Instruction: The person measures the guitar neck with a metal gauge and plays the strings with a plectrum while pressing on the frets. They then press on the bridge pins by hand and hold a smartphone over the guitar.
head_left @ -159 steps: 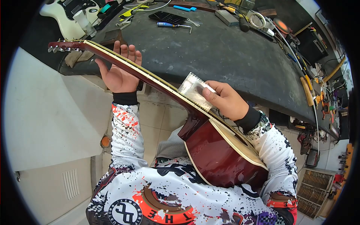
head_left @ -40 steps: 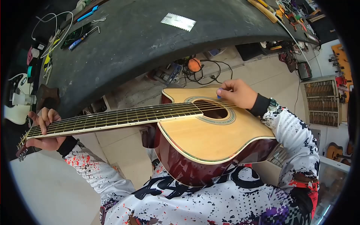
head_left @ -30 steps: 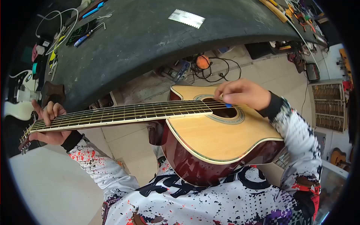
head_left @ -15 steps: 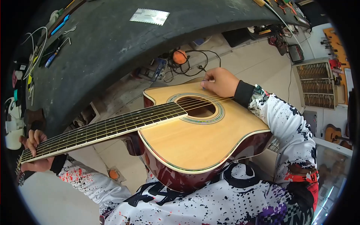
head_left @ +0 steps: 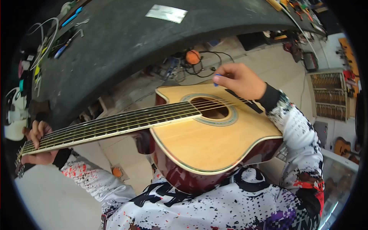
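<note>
An acoustic guitar (head_left: 184, 142) lies across my lap, with a pale cutaway top and dark red glossy sides. My left hand (head_left: 37, 134) wraps around the neck (head_left: 115, 127) close to the headstock, its fingertips curled onto the fretboard and the thumb below. Over the top, past the far side of the strings, my right hand (head_left: 245, 82) is closed in a pinch on a small blue guitar pick (head_left: 216, 83). The pick is apart from the strings. Behind that wrist the dark bridge (head_left: 253, 103) shows in part.
A dark workbench (head_left: 115, 50) curves along the far side, bearing a white paper slip (head_left: 166, 13), a blue-handled tool (head_left: 61, 50) and cables. Beneath it sit an orange ball-like object (head_left: 193, 57) and black cords. A drawer rack (head_left: 329, 94) and another guitar (head_left: 341, 146) are at right.
My right hand has lifted and swung away from the strings, bringing the blue pick and the bridge into clearer sight. My left hand keeps its hold. The view has shifted slightly.
</note>
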Available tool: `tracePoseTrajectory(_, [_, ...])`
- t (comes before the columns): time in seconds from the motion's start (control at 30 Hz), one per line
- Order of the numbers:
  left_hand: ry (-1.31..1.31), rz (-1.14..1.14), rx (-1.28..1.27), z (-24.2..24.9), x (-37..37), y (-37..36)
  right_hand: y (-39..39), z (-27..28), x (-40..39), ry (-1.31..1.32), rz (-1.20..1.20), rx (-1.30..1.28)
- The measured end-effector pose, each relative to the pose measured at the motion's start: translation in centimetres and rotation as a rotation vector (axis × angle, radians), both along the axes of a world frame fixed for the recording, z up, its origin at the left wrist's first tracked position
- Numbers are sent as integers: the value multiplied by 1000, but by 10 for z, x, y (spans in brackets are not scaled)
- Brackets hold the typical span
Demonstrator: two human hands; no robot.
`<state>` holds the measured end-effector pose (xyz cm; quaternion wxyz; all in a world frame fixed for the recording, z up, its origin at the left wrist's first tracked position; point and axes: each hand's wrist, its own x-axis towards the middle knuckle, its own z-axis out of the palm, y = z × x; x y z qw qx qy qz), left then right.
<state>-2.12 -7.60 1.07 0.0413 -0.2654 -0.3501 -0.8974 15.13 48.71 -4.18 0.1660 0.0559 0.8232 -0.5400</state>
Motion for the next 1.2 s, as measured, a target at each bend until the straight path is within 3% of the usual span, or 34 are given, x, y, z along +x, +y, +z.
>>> tracePoseTrajectory(0.1, [-34,-11,28,5,5,7,-13,16,6,148,120,-174])
tracePoseTrajectory(0.2, [-6,-52,1,9,10,21,-20,21,11,102,240,-130])
tracePoseTrajectory(0.4, [121,-194,89,8,15,46,-41,14,12,24,179,-242])
tracePoseTrajectory(0.47, [163,-188,75,-6,31,89,-47,18,9,57,208,-242])
tracePoseTrajectory(0.53, [63,-370,192,-43,52,133,-48,17,12,115,224,-180])
tracePoseTrajectory(0.6, [75,-559,112,-71,66,168,-49,18,11,66,188,-148])
tracePoseTrajectory(0.67, [32,-580,160,-87,83,190,-52,12,12,8,44,-230])
tracePoseTrajectory(0.87, [17,-568,243,-77,78,180,-49,17,11,128,221,-169])
tracePoseTrajectory(1.0, [48,-575,211,-80,76,180,-53,18,10,127,233,-114])
tracePoseTrajectory(1.07, [95,-528,169,-79,74,182,-56,16,11,12,34,-186])
tracePoseTrajectory(1.17, [87,-440,118,-77,77,185,-49,11,9,78,154,-103])
tracePoseTrajectory(1.2, [98,-527,149,-80,74,182,-50,11,9,78,158,-104])
